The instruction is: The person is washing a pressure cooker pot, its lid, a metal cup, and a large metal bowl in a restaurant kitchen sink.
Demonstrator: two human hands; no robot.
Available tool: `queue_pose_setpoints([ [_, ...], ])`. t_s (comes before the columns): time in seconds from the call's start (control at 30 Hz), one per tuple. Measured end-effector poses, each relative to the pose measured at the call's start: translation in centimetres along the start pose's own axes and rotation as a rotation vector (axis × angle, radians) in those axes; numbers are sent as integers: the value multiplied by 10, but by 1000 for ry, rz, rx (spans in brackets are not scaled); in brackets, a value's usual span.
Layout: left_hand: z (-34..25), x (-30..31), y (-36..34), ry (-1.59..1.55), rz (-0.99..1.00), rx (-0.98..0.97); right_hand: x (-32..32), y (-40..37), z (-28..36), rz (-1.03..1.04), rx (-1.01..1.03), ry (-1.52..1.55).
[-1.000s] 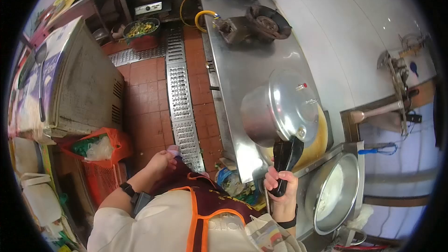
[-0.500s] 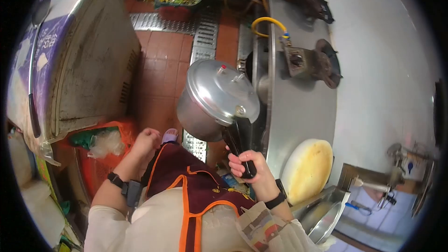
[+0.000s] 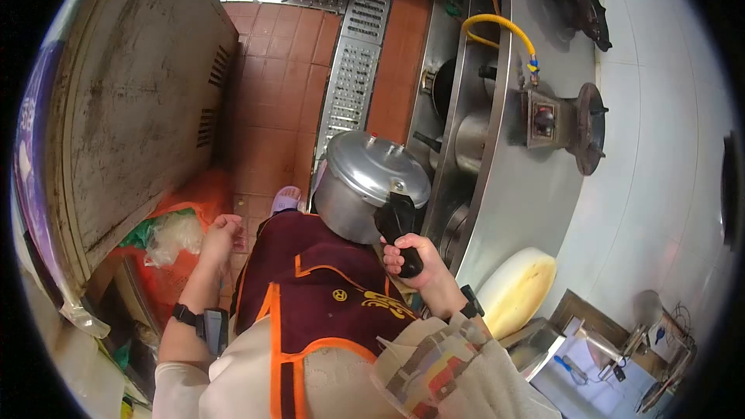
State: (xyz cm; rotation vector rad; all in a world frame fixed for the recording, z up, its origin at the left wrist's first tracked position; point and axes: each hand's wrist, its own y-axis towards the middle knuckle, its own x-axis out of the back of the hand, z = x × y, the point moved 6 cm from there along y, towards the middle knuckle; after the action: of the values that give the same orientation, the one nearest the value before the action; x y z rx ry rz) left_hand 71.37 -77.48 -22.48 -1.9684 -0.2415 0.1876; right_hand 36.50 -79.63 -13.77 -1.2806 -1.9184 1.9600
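A silver pressure cooker (image 3: 353, 206) hangs by its long black handle (image 3: 397, 221) in front of my apron. My right hand (image 3: 419, 260) is wrapped round the handle's end. The lid, with a small red valve on top, sits on the pot and faces up, slightly tilted. My left hand (image 3: 223, 237) is held out over the floor side with its fingers curled in and nothing visible in them. It is nearest to an orange-red bag (image 3: 203, 194) that holds clear and green plastic.
A steel counter (image 3: 535, 209) runs along the right with a gas burner (image 3: 555, 120) and yellow hose (image 3: 497, 19). Pots sit on its lower shelf. A round cutting board (image 3: 512, 291) stands near me. On the left is a grimy white cabinet (image 3: 140, 93); a metal drain grate (image 3: 353, 85) crosses the tiled floor.
The view has tipped down and shifted. The pressure cooker hangs closer to my body, still gripped by my right hand. My left hand stays low at the left, fingers curled.
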Motion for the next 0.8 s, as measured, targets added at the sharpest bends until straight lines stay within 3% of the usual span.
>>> queue_pose_setpoints([
  [0.37, -58, -92, 22, 24, -11, -39, -21, 19, 139, 32, 48, -61],
  [0.6, -101, -98, 53, 2, -1, -39, -72, 42, 202, 19, 34, -81],
  [0.8, -218, -90, 82, 114, -44, -80, -154, 78, 260, -18, 41, -26],
])
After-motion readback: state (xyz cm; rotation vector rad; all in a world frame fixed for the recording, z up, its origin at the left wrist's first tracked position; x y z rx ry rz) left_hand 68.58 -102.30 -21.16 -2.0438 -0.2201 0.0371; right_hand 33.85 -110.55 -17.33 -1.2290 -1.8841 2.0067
